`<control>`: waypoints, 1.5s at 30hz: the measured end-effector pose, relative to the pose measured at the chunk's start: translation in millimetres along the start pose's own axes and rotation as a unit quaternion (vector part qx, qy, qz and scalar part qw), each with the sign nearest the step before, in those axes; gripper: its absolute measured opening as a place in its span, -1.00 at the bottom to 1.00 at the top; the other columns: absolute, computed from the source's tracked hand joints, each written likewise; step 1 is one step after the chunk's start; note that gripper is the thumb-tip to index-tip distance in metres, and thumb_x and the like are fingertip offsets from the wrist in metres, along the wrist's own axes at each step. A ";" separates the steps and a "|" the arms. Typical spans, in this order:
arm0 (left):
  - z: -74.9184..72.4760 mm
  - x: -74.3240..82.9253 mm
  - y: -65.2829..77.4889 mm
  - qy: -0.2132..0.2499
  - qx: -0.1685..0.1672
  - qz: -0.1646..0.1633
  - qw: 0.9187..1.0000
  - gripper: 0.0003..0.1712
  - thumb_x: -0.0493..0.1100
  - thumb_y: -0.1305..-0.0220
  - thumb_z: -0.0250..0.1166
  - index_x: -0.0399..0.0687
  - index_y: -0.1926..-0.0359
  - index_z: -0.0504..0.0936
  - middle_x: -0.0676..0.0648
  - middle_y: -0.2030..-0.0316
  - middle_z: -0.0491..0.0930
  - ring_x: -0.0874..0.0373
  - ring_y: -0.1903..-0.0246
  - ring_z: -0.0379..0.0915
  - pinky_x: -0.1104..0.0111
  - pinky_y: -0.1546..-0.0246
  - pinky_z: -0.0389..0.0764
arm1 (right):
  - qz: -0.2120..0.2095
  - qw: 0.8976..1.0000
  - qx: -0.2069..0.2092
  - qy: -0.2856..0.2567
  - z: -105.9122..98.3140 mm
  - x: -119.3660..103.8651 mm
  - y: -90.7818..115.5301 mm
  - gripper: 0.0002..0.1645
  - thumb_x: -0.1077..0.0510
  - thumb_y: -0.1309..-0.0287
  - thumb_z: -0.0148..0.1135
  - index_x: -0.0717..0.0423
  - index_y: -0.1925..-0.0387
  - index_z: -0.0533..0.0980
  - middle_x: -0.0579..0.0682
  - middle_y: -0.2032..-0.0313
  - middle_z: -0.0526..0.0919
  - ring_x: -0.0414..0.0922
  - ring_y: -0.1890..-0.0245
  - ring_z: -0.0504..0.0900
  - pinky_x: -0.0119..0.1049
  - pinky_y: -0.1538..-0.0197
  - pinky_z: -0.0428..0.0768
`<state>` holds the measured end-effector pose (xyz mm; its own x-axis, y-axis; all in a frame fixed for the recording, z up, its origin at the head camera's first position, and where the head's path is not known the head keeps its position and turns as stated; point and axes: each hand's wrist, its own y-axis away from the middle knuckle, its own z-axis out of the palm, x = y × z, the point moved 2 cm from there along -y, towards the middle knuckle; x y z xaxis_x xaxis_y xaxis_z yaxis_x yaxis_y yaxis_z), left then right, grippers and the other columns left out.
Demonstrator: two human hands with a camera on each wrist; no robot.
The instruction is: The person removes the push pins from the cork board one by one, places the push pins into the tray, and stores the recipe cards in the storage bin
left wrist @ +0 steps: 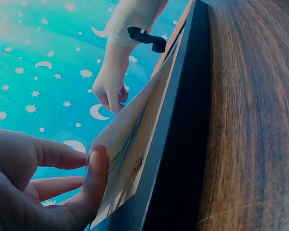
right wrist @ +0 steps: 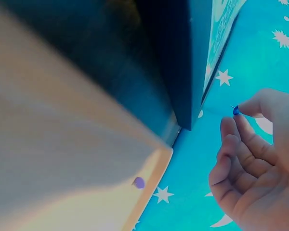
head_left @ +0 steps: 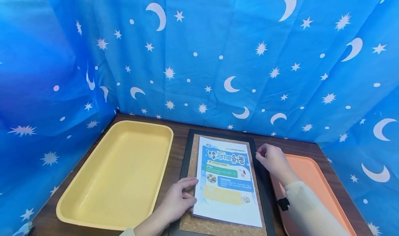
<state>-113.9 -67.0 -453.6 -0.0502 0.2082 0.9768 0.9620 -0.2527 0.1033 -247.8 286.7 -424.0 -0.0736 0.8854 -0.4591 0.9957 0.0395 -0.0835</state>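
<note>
A printed sheet (head_left: 229, 211) with Chinese text lies over a black-framed cork board (head_left: 190, 225) in the head view. At the sheet's left edge, my left hand (head_left: 179, 199) pinches it between thumb and fingers; the left wrist view has that edge raised off the cork. My right hand (head_left: 274, 161) is by the board's upper right side. Between its thumb and index finger it pinches a blue pushpin (right wrist: 236, 110), whose metal point shows in the right wrist view.
To the right of the board lies an orange tray (head_left: 311, 180), with a purple pushpin (right wrist: 139, 182) in it. A deep yellow tray (head_left: 124, 170) takes up the left side of the wooden table (head_left: 179, 142). Blue curtains (head_left: 199, 66) with moons and stars surround the table.
</note>
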 end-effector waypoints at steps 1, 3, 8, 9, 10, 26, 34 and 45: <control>0.6 0.1 0.2 0.006 -0.001 -0.003 1.000 -0.32 -0.48 -0.09 0.30 -0.42 -0.31 0.51 -0.36 -0.45 0.31 0.13 0.34 0.64 0.39 0.50 0.72 | -0.001 1.000 0.004 0.003 -1.2 1.4 1.7 -0.82 0.12 -0.39 0.22 0.18 0.15 0.56 0.09 0.32 0.65 -0.05 0.37 0.60 -0.30 0.33 0.65; 1.8 0.9 0.9 0.015 -0.002 -0.010 1.000 -0.30 -0.50 -0.08 0.29 -0.41 -0.32 0.50 -0.33 -0.46 0.30 0.12 0.35 0.65 0.35 0.53 0.73 | -0.004 1.000 0.013 0.008 -3.3 3.6 5.1 -0.82 0.13 -0.39 0.22 0.19 0.15 0.56 0.10 0.33 0.65 -0.07 0.39 0.59 -0.34 0.37 0.63; 3.0 5.4 3.5 0.043 0.000 -0.022 0.999 -0.29 -0.52 -0.09 0.27 -0.34 -0.35 0.50 -0.23 -0.47 0.29 0.11 0.38 0.63 0.33 0.56 0.73 | 0.000 1.000 0.027 0.015 -7.3 10.3 10.7 -0.81 0.12 -0.39 0.21 0.19 0.12 0.57 0.10 0.29 0.66 -0.07 0.38 0.58 -0.37 0.42 0.61; 2.9 6.6 4.0 0.050 0.001 -0.024 0.998 -0.29 -0.52 -0.10 0.27 -0.33 -0.35 0.50 -0.21 -0.47 0.30 0.11 0.37 0.63 0.33 0.56 0.73 | 0.004 0.999 0.029 0.017 -8.1 12.0 11.4 -0.81 0.12 -0.39 0.21 0.18 0.12 0.57 0.10 0.29 0.66 -0.06 0.37 0.58 -0.37 0.42 0.61; 2.6 8.0 4.6 0.057 0.001 -0.026 0.998 -0.29 -0.51 -0.11 0.28 -0.31 -0.35 0.51 -0.19 -0.47 0.30 0.11 0.36 0.63 0.32 0.55 0.73 | 0.007 0.999 0.031 0.018 -9.0 13.5 12.2 -0.81 0.12 -0.39 0.21 0.17 0.12 0.57 0.10 0.29 0.66 -0.05 0.37 0.58 -0.36 0.41 0.61; -24.4 24.6 13.8 0.135 0.019 -0.049 0.989 -0.24 -0.53 -0.12 0.26 -0.20 -0.41 0.48 -0.24 -0.14 0.55 0.12 0.36 0.65 0.29 0.48 0.77 | 0.057 0.998 -0.030 0.026 -17.4 41.8 23.9 -0.79 0.12 -0.33 0.17 0.22 0.19 0.55 0.06 0.37 0.63 -0.07 0.42 0.54 -0.28 0.40 0.55; -37.6 30.1 17.9 0.161 0.004 -0.060 0.985 -0.25 -0.49 -0.19 0.23 -0.15 -0.44 0.45 -0.22 0.08 0.73 0.06 0.27 0.73 0.22 0.33 0.80 | 0.056 0.995 -0.060 0.059 -16.6 50.7 29.3 -0.85 0.12 -0.28 0.27 0.15 0.27 0.60 0.01 0.38 0.67 -0.06 0.39 0.57 -0.14 0.28 0.64; -71.7 43.5 30.4 0.178 0.043 -0.079 0.980 -0.27 -0.43 -0.24 0.26 -0.10 -0.45 0.45 -0.27 -0.09 0.70 -0.08 0.15 0.77 0.10 0.18 0.81 | 0.049 0.992 -0.065 0.091 -14.5 62.4 33.1 -0.82 0.08 -0.29 0.30 0.12 0.24 0.64 0.05 0.27 0.72 -0.06 0.33 0.59 0.02 0.16 0.66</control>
<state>-106.0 -133.4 -394.5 -0.2759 -0.1080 0.9551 0.9531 -0.1596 0.2573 -218.6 349.9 -442.5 0.0238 0.9567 -0.2901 0.9972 -0.0022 0.0746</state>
